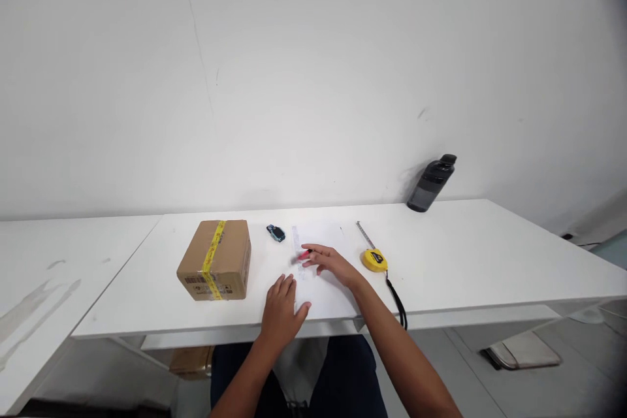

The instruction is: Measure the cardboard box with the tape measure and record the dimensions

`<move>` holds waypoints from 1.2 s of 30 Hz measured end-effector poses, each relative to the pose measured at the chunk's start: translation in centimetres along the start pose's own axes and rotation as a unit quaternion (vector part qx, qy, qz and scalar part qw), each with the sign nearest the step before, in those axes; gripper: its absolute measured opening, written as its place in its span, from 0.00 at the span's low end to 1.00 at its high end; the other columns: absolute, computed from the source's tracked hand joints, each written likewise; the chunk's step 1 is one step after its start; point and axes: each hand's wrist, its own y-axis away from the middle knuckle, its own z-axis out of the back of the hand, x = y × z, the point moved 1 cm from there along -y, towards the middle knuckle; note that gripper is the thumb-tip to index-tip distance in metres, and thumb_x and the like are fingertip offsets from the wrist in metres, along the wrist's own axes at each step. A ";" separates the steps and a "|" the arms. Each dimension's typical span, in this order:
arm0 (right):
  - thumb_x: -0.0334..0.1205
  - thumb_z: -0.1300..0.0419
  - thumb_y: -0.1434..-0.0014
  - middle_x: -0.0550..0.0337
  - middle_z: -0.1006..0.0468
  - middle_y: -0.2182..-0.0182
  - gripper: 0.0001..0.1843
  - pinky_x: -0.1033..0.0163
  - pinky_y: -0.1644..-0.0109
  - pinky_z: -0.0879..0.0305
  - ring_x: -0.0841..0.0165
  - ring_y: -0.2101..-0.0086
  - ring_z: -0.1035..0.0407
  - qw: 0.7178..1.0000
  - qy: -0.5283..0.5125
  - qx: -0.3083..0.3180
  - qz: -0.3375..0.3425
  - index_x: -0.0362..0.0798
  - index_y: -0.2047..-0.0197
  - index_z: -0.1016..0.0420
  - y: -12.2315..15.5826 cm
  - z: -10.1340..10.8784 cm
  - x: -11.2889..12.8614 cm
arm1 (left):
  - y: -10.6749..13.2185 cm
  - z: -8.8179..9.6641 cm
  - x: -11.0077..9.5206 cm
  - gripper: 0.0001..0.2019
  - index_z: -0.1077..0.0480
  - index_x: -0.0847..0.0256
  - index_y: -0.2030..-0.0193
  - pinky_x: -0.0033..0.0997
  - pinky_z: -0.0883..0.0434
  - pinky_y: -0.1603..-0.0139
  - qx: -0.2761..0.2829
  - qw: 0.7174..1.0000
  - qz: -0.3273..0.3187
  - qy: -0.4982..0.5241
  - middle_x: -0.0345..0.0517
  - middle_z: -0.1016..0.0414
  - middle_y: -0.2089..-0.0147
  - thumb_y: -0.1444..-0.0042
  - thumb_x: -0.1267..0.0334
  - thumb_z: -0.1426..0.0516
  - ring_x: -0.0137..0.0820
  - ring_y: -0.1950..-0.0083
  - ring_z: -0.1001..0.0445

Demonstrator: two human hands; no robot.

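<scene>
A sheet of white paper [328, 295] with small writing down its left side lies on the white table [455, 255]. My left hand [283, 307] rests flat at the sheet's lower left edge, holding nothing. Over the paper, my right hand [332, 262] has a pink-red pen [304, 255] between its fingers; the pen's far end is blurred, so I cannot tell whether it touches the sheet. To the right of that hand sits a yellow tape measure [375, 260], its blade partly drawn out toward the wall and its black strap hanging over the front edge.
On the left stands a cardboard box [230, 248] with yellow tape. A small dark blue-black item [275, 232], kind unclear, lies behind the paper's left side. Near the wall at the back right is a black bottle [431, 184]. Another carton [191, 362] is under the table.
</scene>
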 end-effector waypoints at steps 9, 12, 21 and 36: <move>0.56 0.60 0.33 0.66 0.35 0.80 0.26 0.62 0.64 0.39 0.67 0.73 0.35 0.994 0.000 -0.103 0.022 0.50 0.65 0.28 2.3 -4.2 -0.8 | -0.2 0.0 0.0 0.25 0.33 0.63 0.40 0.55 0.34 0.39 0.016 1.000 0.003 0.008 0.57 0.31 0.37 0.40 0.53 0.45 0.50 0.35 0.35; 0.53 0.54 0.36 0.65 0.34 0.79 0.21 0.63 0.65 0.41 0.67 0.73 0.36 0.988 0.069 -0.138 0.007 0.51 0.75 0.36 2.1 -4.1 -0.7 | -0.2 0.2 -0.1 0.24 0.32 0.64 0.41 0.54 0.34 0.39 0.022 1.000 0.005 0.008 0.57 0.31 0.37 0.41 0.54 0.44 0.50 0.35 0.35; 0.49 0.49 0.40 0.65 0.31 0.81 0.19 0.64 0.67 0.41 0.67 0.74 0.35 0.989 0.073 -0.131 0.005 0.51 0.79 0.36 1.7 -4.2 -1.8 | -0.3 0.2 0.0 0.25 0.33 0.60 0.39 0.54 0.35 0.39 0.036 0.999 0.009 0.014 0.56 0.32 0.36 0.41 0.53 0.45 0.49 0.34 0.36; 0.50 0.49 0.40 0.65 0.35 0.82 0.20 0.63 0.68 0.43 0.68 0.75 0.38 0.988 0.046 -0.151 0.000 0.51 0.80 0.39 1.7 -4.2 -2.3 | -0.4 0.4 -0.2 0.25 0.33 0.61 0.40 0.53 0.35 0.39 0.047 0.999 0.020 0.013 0.54 0.32 0.36 0.41 0.53 0.45 0.49 0.34 0.36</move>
